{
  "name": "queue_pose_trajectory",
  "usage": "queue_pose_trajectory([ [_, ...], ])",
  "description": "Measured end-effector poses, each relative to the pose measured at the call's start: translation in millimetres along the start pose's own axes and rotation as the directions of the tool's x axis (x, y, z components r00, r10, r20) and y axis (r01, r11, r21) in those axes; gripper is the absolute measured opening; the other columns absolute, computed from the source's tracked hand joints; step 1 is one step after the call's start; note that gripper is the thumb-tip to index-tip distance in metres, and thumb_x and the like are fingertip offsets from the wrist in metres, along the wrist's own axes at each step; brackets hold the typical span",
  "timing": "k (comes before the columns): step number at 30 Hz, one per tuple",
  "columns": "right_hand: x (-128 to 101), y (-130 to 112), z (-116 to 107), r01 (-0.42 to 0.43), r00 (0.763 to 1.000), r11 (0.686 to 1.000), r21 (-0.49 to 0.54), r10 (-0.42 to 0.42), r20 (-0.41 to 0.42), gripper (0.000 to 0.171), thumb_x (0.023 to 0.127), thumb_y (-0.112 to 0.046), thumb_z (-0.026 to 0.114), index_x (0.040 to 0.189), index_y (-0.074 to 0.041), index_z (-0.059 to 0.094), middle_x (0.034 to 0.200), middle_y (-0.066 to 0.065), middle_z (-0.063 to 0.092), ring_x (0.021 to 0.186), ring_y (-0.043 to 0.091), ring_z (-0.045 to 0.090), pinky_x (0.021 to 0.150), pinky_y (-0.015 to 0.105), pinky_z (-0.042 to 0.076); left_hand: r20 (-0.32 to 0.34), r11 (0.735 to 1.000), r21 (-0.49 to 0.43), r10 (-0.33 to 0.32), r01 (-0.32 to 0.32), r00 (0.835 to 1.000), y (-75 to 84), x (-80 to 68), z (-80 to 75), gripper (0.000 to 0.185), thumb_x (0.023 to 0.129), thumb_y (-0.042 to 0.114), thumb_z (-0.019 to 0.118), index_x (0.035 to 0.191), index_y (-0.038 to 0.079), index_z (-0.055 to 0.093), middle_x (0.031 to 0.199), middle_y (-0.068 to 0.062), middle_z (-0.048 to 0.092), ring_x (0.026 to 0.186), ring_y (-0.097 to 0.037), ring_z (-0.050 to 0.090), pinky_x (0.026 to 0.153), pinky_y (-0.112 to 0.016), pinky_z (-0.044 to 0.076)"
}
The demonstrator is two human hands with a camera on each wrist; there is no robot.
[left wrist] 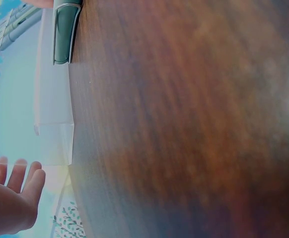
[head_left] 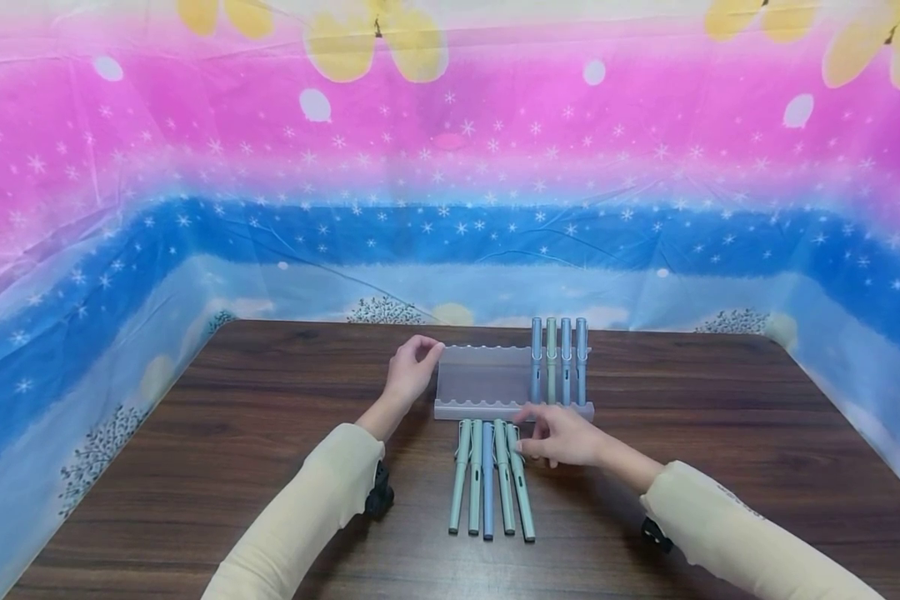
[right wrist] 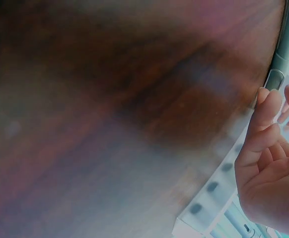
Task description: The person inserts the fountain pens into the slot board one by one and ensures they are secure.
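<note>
My right hand (head_left: 562,437) pinches the rightmost loose pen (head_left: 520,483) lying just beneath it. My left hand (head_left: 411,371) grips the pen rack's (head_left: 483,383) far left corner.

Head camera looking forward and down from near edge of table (head_left: 270,500), taking in whole tabletop and far backdrop. Left wrist camera sitting low beside left hand (left wrist: 8,198), rolled sideways, skimming wood, very close. Right wrist camera hugging right hand (right wrist: 273,163), equally close, blurred. All three sharing pen rack (head_left: 487,383) (left wrist: 52,124) (right wrist: 209,203).
</note>
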State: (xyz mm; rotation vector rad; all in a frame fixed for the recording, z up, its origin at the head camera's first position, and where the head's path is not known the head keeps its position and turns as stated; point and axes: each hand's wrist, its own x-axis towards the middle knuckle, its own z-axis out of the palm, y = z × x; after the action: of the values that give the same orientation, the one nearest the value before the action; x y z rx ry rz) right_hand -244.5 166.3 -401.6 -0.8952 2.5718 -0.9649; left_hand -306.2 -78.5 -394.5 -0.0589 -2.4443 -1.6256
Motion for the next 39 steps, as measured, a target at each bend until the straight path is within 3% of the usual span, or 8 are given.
queue_pose_trajectory([
  [18, 1.7, -3.3, 4.5, -0.042, 0.999, 0.999, -0.025, 0.041, -0.023, 0.036, 0.084, -0.021, 0.059, 0.113, 0.0, 0.051, 0.063, -0.001, 0.052, 0.045, 0.015, 0.051, 0.044, 0.027, 0.042, -0.023, 0.999, -0.017, 0.05, -0.051, 0.998, -2.9, -0.8, -0.1, 0.023, 0.088, 0.028, 0.054, 0.091, 0.006, 0.059, 0.089, -0.007, 0.06, 0.085, -0.021, 0.054, 0.077, -0.034, 0.042],
  [23, 2.1, -4.9, 6.2, -0.038, 0.998, 0.999, -0.028, 0.037, -0.042, 0.031, 0.082, -0.018, 0.061, 0.106, 0.001, 0.053, 0.064, -0.001, 0.053, 0.043, 0.013, 0.05, 0.043, 0.026, 0.043, -0.007, 1.0, -0.015, 0.015, -0.015, 1.0, -1.8, 0.6, 0.2, 0.021, 0.088, 0.023, 0.054, 0.095, 0.004, 0.059, 0.093, -0.009, 0.059, 0.089, -0.023, 0.054, 0.081, -0.036, 0.041],
  [30, 2.5, -8.3, 8.0, -0.053, 0.997, 0.997, -0.057, 0.049, -0.062, 0.024, 0.081, -0.011, 0.06, 0.1, 0.0, 0.052, 0.063, -0.001, 0.051, 0.041, 0.012, 0.049, 0.042, 0.025, 0.041, -0.015, 1.0, 0.007, 0.022, -0.022, 1.0, 0.9, -0.7, -0.6, 0.021, 0.088, 0.022, 0.054, 0.096, 0.003, 0.058, 0.094, -0.009, 0.059, 0.089, -0.023, 0.054, 0.08, -0.036, 0.041],
  [39, 2.7, -5.4, 5.6, -0.106, 0.994, 0.993, 0.046, 0.106, 0.01, 0.031, 0.08, -0.015, 0.064, 0.104, -0.001, 0.05, 0.061, 0.002, 0.053, 0.043, 0.016, 0.051, 0.039, 0.028, 0.043, -0.011, 1.0, 0.008, 0.016, -0.016, 1.0, 1.3, -1.5, -0.5, 0.021, 0.088, 0.022, 0.054, 0.096, 0.003, 0.058, 0.095, -0.009, 0.059, 0.091, -0.023, 0.053, 0.081, -0.036, 0.041],
])
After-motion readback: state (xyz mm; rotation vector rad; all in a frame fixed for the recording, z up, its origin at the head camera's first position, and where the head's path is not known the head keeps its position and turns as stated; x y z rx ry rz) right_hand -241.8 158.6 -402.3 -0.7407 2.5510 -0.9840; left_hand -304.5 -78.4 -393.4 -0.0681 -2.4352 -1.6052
